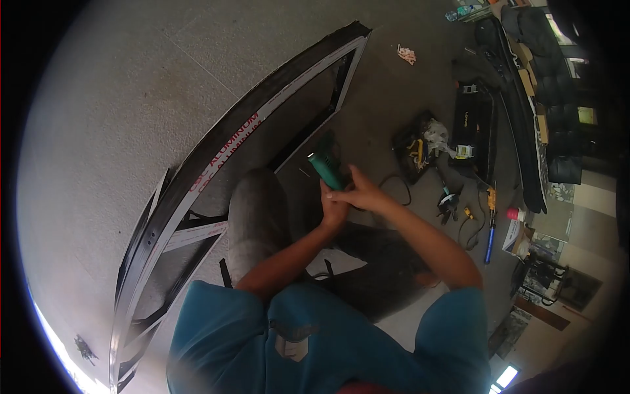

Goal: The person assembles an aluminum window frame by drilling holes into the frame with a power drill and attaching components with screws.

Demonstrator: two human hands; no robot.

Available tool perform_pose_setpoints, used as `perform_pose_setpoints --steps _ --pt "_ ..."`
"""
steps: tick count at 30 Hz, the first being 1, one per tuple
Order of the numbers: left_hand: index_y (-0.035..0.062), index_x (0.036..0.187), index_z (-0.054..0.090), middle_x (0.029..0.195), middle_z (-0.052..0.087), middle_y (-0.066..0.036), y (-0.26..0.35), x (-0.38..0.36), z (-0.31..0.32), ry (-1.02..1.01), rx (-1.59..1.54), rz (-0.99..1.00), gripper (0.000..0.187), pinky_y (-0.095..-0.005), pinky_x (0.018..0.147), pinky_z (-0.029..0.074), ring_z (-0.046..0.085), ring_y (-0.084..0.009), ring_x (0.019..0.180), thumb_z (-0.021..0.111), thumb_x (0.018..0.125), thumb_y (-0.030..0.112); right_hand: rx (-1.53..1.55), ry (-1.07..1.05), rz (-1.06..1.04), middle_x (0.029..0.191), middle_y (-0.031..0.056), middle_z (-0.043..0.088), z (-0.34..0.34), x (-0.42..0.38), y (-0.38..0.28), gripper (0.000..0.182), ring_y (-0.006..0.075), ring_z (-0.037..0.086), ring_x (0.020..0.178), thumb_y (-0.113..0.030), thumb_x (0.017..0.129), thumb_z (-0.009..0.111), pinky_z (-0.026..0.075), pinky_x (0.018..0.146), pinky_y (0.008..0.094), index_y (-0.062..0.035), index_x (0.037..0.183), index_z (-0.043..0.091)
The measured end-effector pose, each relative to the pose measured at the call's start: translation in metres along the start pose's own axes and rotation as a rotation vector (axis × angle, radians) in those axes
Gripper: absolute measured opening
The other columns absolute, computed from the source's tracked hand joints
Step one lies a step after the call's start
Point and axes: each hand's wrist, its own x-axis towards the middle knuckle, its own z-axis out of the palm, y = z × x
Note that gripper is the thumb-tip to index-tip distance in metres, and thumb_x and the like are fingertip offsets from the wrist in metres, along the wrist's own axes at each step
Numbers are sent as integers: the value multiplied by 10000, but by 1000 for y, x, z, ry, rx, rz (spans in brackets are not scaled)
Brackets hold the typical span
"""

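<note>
My left hand (335,209) is closed around the lower end of a green power tool (325,169), which looks like a corded drill; its exact kind is partly hidden. My right hand (365,192) meets the left at the same end, its fingers against the tool and its thumb raised beside it. The tool's body points up and away from me, near a long black and silver aluminum frame (223,144). Red lettering runs along the frame's white protective film. My bent leg (256,210) in grey trousers lies beside the frame.
An open toolbox (415,146) with yellow-handled tools lies to the right, beside a black case (466,121). A dark cord (405,190) loops on the floor. Further right are a blue-and-yellow bar-like tool (491,226) and a long dark padded item (515,111).
</note>
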Motion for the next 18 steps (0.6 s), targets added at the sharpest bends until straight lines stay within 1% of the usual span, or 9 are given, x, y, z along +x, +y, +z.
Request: perform_pose_setpoints --steps 2,4,5,7,9,11,15,16,18 --pt "-63 1296 380 1156 536 -192 -23 -6 -20 -261 592 250 618 -382 863 460 565 -320 1022 696 793 109 15 63 -26 1050 227 590 15 17 -5 756 280 622 946 -343 696 783 500 808 368 93 1199 425" --pt "-70 1306 365 1146 530 -226 2 -7 -13 -260 705 339 646 -419 884 450 549 -381 1031 697 787 126 43 130 -41 1001 207 603 17 33 7 673 282 624 930 -285 710 762 499 808 380 86 1175 446" --pt "-77 1315 351 1136 523 -259 19 -1 -6 -263 813 440 675 -457 906 441 533 -442 1040 698 780 142 286 103 -55 956 163 612 10 48 18 550 248 620 902 -225 725 736 499 785 368 66 1122 490" --pt "-66 1284 404 1123 551 -251 47 15 2 -363 822 335 622 -432 924 438 551 -415 1057 699 795 181 596 95 -72 853 63 631 -4 56 18 257 174 616 827 -106 751 657 495 719 325 16 966 589" --pt "-56 1176 541 1089 620 -239 63 46 -9 -545 876 221 512 -392 901 465 604 -370 1054 708 808 259 662 105 -144 843 67 630 -10 69 30 235 181 619 807 -90 742 639 494 710 325 14 948 592" --pt "-28 1170 570 1048 655 -207 71 73 -20 -465 908 19 482 -386 836 499 643 -349 993 710 810 260 728 123 -223 833 71 629 -17 94 46 216 188 621 787 -75 734 621 492 700 326 12 930 596" --pt "4 1157 598 985 680 -179 73 77 -44 -435 1177 179 429 -382 799 517 660 -332 957 688 826 263 1052 45 -79 819 89 618 -8 160 78 254 223 619 772 -101 717 574 500 716 354 14 942 589" --pt "11 1163 594 990 678 -183 60 72 -59 -501 1158 104 439 -391 800 518 658 -332 964 684 826 277 1206 34 15 811 93 609 2 174 84 274 234 611 770 -122 714 560 500 732 363 17 948 587" --pt "22 1168 589 1000 674 -186 48 63 -65 -692 1210 -32 455 -405 804 519 653 -338 968 681 821 302 1262 79 -31 803 95 603 20 207 93 276 237 606 763 -139 710 557 501 734 367 20 935 581"
